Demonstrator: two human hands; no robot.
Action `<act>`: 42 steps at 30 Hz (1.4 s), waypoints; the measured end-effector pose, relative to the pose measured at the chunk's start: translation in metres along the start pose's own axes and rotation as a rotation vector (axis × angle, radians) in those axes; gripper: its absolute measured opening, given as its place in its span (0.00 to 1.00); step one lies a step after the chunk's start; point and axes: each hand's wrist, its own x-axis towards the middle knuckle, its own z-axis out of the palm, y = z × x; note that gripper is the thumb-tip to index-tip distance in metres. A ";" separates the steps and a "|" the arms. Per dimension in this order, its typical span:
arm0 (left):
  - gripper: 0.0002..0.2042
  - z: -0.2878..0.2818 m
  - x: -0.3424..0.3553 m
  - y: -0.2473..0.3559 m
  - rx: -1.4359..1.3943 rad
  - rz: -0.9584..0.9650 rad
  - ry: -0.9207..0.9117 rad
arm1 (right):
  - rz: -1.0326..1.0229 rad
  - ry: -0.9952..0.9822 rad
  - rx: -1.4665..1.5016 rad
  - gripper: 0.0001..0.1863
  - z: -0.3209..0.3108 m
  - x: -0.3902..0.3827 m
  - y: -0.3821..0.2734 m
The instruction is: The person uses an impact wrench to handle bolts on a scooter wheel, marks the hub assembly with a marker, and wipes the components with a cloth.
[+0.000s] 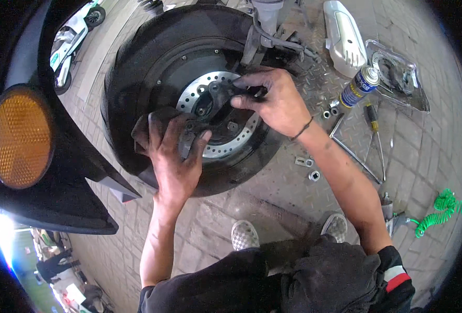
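A large black scooter wheel (147,73) with a thick tyre stands before me. On its hub sits a silver brake disc (218,150) pierced with holes. My left hand (173,161) is closed round a dark blocky part (142,134) that looks like a brake caliper, at the disc's left side. Between thumb and fingers, my right hand (275,101) pinches a black metal bracket (220,94) lying across the disc's upper part. Whether bracket and blocky part are joined I cannot tell. My fingers hide some of both.
On the right are a spray can (360,86), a silver cover (344,39), a screwdriver (374,120), a long metal bar (353,156), sockets (314,176) and a green coiled hose (439,214). Black bodywork with an orange reflector (21,136) juts in at the left.
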 end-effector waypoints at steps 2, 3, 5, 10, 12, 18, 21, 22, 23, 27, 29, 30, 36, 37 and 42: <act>0.18 0.005 0.004 0.000 0.014 -0.006 0.068 | 0.043 -0.008 0.014 0.22 0.006 -0.002 0.008; 0.18 0.006 0.006 0.001 0.017 -0.008 0.068 | -0.043 0.096 -0.095 0.24 0.010 -0.008 0.012; 0.20 0.009 0.008 -0.001 0.085 -0.049 0.047 | -0.130 0.193 -0.199 0.26 0.018 -0.023 0.016; 0.23 0.009 0.009 0.003 0.216 -0.042 0.020 | -0.028 0.241 -0.203 0.34 0.031 -0.045 0.018; 0.23 0.011 0.003 0.005 0.213 -0.070 -0.001 | -0.013 0.239 -0.219 0.34 0.025 -0.041 0.018; 0.22 0.018 -0.018 -0.004 0.119 -0.123 0.148 | -0.160 0.130 -0.320 0.33 0.024 -0.027 0.021; 0.22 0.017 -0.002 -0.006 0.071 -0.154 0.135 | -0.085 0.239 -0.137 0.30 0.031 -0.038 0.027; 0.22 0.015 0.006 -0.009 0.021 -0.118 0.052 | -0.070 0.254 -0.111 0.30 0.032 -0.041 0.030; 0.22 0.017 0.006 -0.006 0.020 -0.121 0.051 | -0.054 0.270 -0.085 0.30 0.031 -0.042 0.032; 0.23 0.022 -0.017 -0.001 0.050 -0.216 0.071 | -0.211 0.237 -0.237 0.32 0.022 -0.029 0.040; 0.23 0.022 -0.021 -0.005 0.022 -0.255 0.057 | -0.117 0.142 -0.281 0.32 0.028 -0.023 0.038; 0.25 0.021 -0.020 -0.007 0.062 -0.242 0.097 | -0.123 0.154 -0.251 0.32 0.029 -0.023 0.035; 0.34 0.018 0.003 0.007 0.043 -0.222 0.085 | -0.041 0.228 -0.302 0.31 0.023 -0.035 0.042; 0.34 0.019 -0.002 0.008 0.042 -0.219 0.079 | -0.035 0.231 -0.302 0.31 0.020 -0.031 0.038; 0.24 0.022 -0.005 -0.005 -0.041 -0.268 0.174 | 0.035 0.188 -0.272 0.30 0.032 -0.030 0.028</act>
